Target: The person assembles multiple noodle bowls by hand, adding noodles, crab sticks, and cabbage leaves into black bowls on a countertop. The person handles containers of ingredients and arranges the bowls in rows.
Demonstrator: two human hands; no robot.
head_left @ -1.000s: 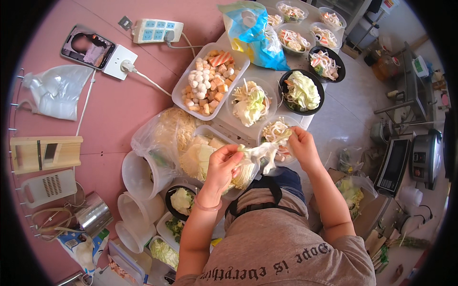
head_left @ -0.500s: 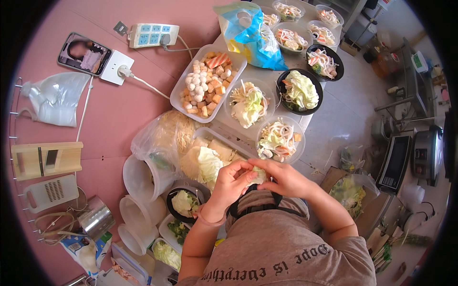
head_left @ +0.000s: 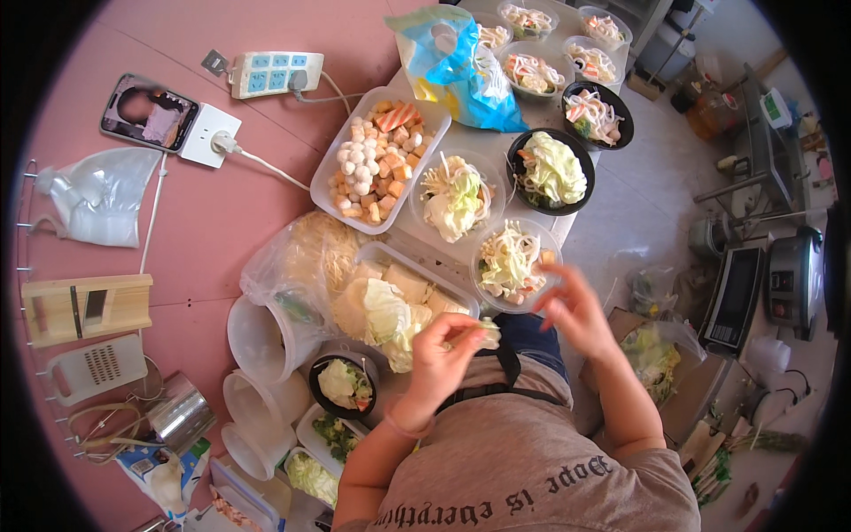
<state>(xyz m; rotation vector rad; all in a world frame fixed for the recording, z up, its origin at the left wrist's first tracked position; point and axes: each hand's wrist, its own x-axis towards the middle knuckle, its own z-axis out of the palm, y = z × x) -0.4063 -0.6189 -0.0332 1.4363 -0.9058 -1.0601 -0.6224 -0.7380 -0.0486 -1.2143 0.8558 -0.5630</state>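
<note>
My left hand (head_left: 443,350) pinches a small piece of cabbage (head_left: 489,334) in front of my body. Over the near edge of a clear round bowl (head_left: 476,282), my right hand (head_left: 572,310) is open, fingers apart and holding nothing I can see. That bowl contains noodles, enoki mushrooms, cabbage and orange-edged cubes. Larger cabbage leaves (head_left: 386,310) lie beside my left hand, on a long clear tray (head_left: 443,277) of pale pieces. Beyond the near bowl stand another clear bowl (head_left: 416,208) and a black bowl (head_left: 589,191), both topped with cabbage.
A tray (head_left: 324,168) of fish balls and cubes stands at left, near a blue-and-white bag (head_left: 461,66). Several filled bowls sit at the table's far end. A plastic bag (head_left: 275,266), stacked tubs (head_left: 253,332), a phone (head_left: 149,111) and a power strip (head_left: 275,75) are leftward.
My right hand has parted from my left and moved right, to the near bowl. My left hand keeps the cabbage piece, and more cabbage shows in that bowl.
</note>
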